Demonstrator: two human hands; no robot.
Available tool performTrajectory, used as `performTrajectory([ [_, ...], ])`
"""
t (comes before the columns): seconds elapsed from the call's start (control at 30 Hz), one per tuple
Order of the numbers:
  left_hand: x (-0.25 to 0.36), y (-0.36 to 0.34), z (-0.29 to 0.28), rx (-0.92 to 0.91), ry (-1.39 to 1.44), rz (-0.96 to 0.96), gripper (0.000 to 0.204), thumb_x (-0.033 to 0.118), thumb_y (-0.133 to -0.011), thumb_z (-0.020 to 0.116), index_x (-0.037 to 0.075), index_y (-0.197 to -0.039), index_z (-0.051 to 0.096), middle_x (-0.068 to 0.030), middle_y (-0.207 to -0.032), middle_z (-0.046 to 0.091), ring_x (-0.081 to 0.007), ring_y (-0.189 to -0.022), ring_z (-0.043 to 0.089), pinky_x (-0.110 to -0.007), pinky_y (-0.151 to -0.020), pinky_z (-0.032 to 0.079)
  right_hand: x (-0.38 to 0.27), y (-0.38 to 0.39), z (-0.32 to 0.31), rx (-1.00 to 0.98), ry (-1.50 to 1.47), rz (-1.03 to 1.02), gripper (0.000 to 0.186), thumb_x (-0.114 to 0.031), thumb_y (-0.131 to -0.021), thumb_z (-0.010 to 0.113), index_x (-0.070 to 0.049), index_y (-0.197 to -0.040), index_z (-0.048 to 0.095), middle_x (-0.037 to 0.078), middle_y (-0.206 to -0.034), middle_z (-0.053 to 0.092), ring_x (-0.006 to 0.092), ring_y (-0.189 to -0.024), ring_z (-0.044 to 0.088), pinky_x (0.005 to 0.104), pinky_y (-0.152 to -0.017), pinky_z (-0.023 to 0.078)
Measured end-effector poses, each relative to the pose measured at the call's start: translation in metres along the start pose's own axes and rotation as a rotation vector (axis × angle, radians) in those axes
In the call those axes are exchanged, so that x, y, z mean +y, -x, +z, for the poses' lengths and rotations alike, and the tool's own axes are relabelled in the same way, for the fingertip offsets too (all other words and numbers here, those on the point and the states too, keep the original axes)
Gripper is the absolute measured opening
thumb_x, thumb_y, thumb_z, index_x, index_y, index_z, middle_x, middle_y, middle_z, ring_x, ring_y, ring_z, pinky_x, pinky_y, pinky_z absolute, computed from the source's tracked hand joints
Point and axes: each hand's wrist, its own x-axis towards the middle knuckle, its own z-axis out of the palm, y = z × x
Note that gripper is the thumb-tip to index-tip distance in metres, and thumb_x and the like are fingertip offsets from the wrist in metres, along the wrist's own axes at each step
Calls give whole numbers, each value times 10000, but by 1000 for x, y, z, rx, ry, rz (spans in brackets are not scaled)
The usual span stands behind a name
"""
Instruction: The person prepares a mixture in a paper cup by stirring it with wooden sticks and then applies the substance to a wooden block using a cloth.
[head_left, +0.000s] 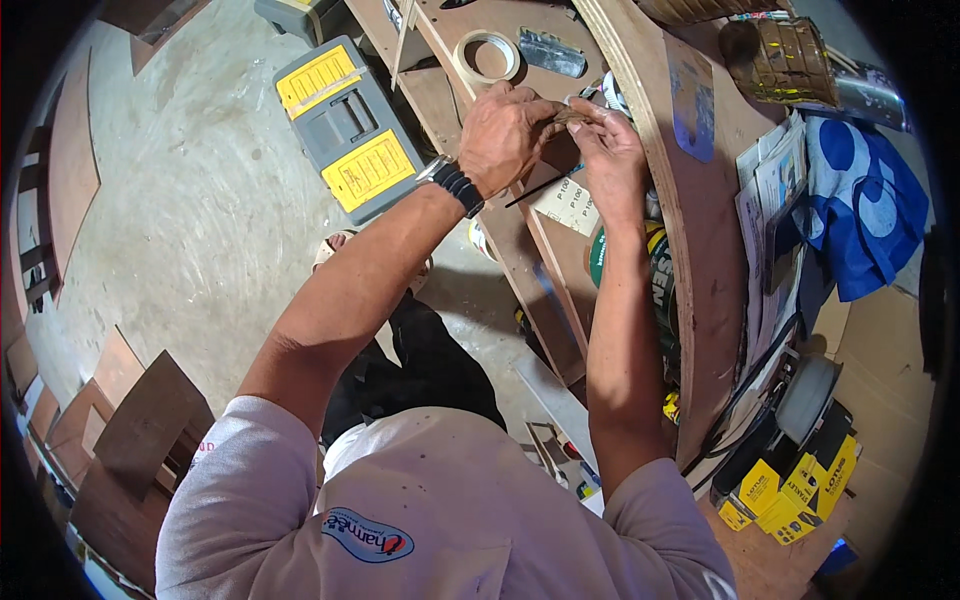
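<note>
- Small brown folded strip (572,117), far centre, over the plywood shelving: I judge it light, pliable, easily creased; best pinched at its edges.
- Left hand (505,135): I see it closed around the strip.
- Right hand (612,150): fingertips pinching the strip's other end.
- Tape roll (487,55), just beyond.
- Grey-and-yellow toolbox (345,130), left, on the concrete floor (180,220).
- Plywood shelf (690,230): cluttered workshop.

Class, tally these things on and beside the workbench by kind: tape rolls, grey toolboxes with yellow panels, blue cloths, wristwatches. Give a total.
Tape roll: 1
Toolbox: 1
Blue cloth: 1
Wristwatch: 1
Total: 4
</note>
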Motion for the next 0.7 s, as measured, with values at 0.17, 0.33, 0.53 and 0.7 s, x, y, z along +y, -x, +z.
performTrajectory([
  [0.17,-3,-2,6,-12,61,6,197,116,-836,756,34,-1016,762,-182,-864,710,-401,-826,665,-479,-764,547,-6,6,6,26,26,-54,226,-44,-988,691,31,-1195,738,86,-1144,730,130,-1030,677,264,-939,527],
  [0.33,1,-3,5,-65,40,-70,160,145,-854,754,34,-969,766,-172,-837,716,-393,-791,682,-473,-735,557,9,1,11,119,142,-74,209,-101,-1002,694,31,-1154,749,65,-1000,752,103,-928,667,263,-858,534],
  [0.53,4,0,5,-40,71,-37,217,147,-877,745,29,-1058,765,-174,-864,709,-388,-841,677,-473,-768,550,28,-6,11,229,251,-118,216,-115,-1018,665,33,-1151,749,78,-1020,755,115,-914,661,274,-853,528],
  [0.7,13,-3,-2,-68,60,-106,282,106,-869,706,24,-1137,735,-184,-939,682,-396,-911,662,-485,-807,543,4,7,14,155,139,-182,214,-59,-1005,667,40,-1181,741,90,-1129,737,129,-994,665,270,-888,523],
])
